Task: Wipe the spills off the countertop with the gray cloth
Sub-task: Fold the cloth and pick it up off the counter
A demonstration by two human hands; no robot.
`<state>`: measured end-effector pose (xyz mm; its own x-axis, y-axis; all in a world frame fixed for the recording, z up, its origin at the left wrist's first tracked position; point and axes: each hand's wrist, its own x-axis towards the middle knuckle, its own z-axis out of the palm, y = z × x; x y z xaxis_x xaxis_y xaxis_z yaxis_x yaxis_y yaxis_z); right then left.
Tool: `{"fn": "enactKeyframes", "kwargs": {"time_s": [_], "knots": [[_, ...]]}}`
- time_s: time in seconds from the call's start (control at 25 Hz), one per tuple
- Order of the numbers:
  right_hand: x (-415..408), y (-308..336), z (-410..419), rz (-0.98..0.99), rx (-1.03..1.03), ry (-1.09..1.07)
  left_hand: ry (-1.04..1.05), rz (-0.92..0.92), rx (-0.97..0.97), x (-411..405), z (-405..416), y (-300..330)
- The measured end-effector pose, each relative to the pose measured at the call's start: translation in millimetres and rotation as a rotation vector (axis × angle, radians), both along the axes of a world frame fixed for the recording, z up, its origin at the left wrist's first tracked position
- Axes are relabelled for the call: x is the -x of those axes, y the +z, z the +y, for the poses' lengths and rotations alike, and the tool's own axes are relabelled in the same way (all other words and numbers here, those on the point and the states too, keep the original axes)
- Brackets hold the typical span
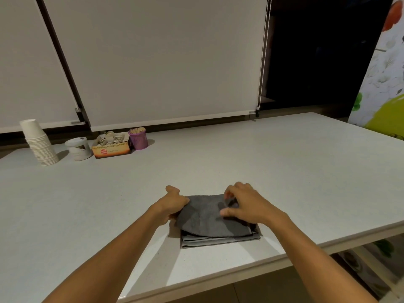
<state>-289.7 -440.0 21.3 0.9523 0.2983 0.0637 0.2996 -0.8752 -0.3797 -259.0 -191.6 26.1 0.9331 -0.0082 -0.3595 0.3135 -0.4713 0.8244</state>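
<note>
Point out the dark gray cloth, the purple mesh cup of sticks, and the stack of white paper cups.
dark gray cloth (pixel 205 217), head view, middle of its top fold
purple mesh cup (pixel 139 139), head view, front wall
stack of white paper cups (pixel 40 143), head view, mid-stack side

We are seeing the cloth (pixel 209 217) lying on the countertop (pixel 284 171) near its front edge, with the left hand (pixel 171 204) touching its left side and the right hand (pixel 244 204) resting on its right part. Far behind on the left, a cup stack (pixel 39 143), a jar (pixel 78 148), a box (pixel 111 145) and a stick holder (pixel 138 137) are standing in a row, left to right, before the blinds (pixel 153 62).
</note>
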Motion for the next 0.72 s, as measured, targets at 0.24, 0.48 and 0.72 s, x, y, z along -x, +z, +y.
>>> {"fn": "enactKeyframes", "kwargs": {"time_s": [0.24,0.48,0.72], "knots": [[23.0,-9.0,-27.3,0.063,0.185,0.285,-0.031,0.053,0.013,4.6,7.0,2.9],[19.8,8.7,-37.3,-0.161,0.018,0.185,0.059,0.014,0.199,0.1,4.9,14.3],[31.7,10.1,-50.9,-0.037,0.129,0.234,-0.149,0.000,-0.088,19.9,8.3,0.5]]}}
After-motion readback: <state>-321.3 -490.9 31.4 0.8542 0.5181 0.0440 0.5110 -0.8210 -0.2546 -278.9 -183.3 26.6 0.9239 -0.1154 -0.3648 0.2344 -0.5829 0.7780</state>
